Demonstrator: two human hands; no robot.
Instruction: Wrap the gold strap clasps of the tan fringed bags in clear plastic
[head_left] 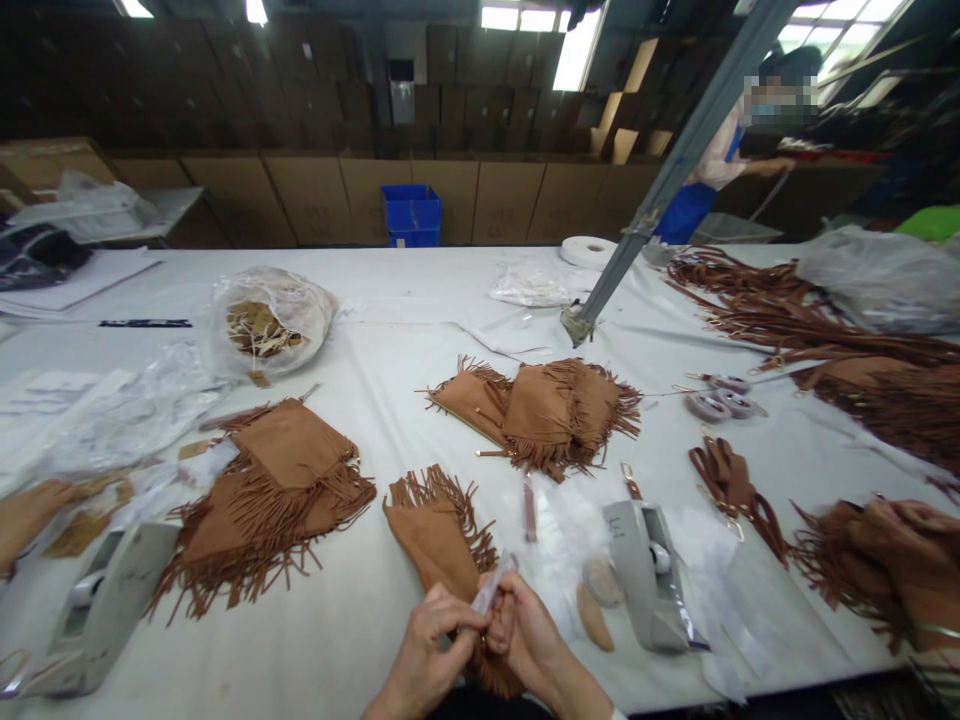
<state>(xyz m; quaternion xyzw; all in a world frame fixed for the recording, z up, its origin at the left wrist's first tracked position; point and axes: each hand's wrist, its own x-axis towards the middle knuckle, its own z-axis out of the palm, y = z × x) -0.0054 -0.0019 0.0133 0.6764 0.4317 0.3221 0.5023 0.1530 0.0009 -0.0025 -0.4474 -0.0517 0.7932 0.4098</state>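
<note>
Two grips closed: left hand point(426, 652), right hand point(527, 630) pinching clear strip point(491, 587).

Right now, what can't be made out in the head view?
All head view.
Grip on the clear strip: the left hand and right hand cover it, so which one pinches it is unclear.
Lower end of the fringed piece: hidden under both hands.
Contents of the bag: blurred by crinkled plastic.
A co-worker's hands: cut off by the right edge.
</note>
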